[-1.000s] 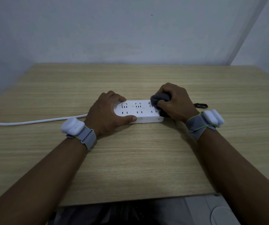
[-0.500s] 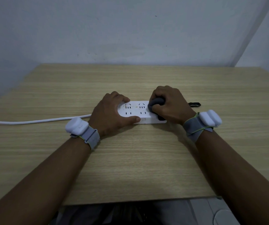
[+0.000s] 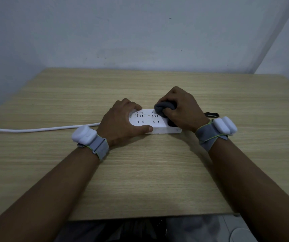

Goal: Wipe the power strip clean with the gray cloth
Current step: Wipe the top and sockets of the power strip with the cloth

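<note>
A white power strip [image 3: 149,120] lies flat in the middle of the wooden table [image 3: 140,172], with small yellowish specks on its top. My left hand [image 3: 121,121] clamps its left end, thumb along the front edge and fingers over the back. My right hand [image 3: 180,109] is closed around a bunched gray cloth [image 3: 163,107] and presses it onto the strip's right half. The right end of the strip is mostly hidden under that hand.
A white cord [image 3: 35,129] runs from the strip leftwards off the table's left side. A small black clip-like object [image 3: 211,114] lies just behind my right wrist. Walls close off the table at the back and left.
My right hand with the cloth slid left along the strip, then shifted back a little toward the rear edge. My left hand has kept its hold on the left end.
</note>
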Tool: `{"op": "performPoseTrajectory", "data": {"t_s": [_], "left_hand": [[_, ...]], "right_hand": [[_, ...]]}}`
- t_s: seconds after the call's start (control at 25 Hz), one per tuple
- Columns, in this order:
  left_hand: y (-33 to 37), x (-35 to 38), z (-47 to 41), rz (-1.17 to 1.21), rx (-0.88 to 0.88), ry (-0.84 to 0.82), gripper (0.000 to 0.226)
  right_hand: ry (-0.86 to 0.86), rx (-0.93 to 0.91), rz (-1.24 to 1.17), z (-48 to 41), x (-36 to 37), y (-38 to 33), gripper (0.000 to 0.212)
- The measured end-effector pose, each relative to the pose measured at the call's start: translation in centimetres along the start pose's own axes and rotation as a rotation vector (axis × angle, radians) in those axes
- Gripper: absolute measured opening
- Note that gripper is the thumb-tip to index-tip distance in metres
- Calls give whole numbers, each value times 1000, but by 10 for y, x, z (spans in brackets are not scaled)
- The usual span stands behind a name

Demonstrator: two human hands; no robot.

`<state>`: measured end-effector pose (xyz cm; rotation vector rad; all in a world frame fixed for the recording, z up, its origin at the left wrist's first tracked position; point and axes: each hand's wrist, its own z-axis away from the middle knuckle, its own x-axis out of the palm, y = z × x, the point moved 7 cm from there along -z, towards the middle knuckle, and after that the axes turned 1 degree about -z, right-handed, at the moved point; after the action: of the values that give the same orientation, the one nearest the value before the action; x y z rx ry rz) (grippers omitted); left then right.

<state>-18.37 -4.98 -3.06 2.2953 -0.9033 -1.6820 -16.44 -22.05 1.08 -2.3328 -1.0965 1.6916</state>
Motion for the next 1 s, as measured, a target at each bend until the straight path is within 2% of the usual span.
{"op": "performPoseTrajectory", "data": {"t_s": [0.16,0.36,0.52,0.64,0.8,0.92,1.0], "left_hand": [[-1,1,-1,-18,4,-12,76],[1,-1,0,-10,5,-16,76],[1,-2,0,-7,6,-1,74],[2,-2,0,-14,3,8,74],[1,-1,1,-8,-1,9,75],[0,0,0,-28,3,3,75],[0,0,0,-24,6,15,74]], "right_hand": [[-81,-42,-94,2,5,-4,25],[-10,12,-22,-12,10,1,25],[-85,15,-165,-10,14,1,24],[-30,30,-87,-15,14,0,23],[-111,-14,-124,-13,18,-4,23],[-56,13,-91,-14,17,-3,24],[-82,3,-81,-13,17,-4,24]]}}
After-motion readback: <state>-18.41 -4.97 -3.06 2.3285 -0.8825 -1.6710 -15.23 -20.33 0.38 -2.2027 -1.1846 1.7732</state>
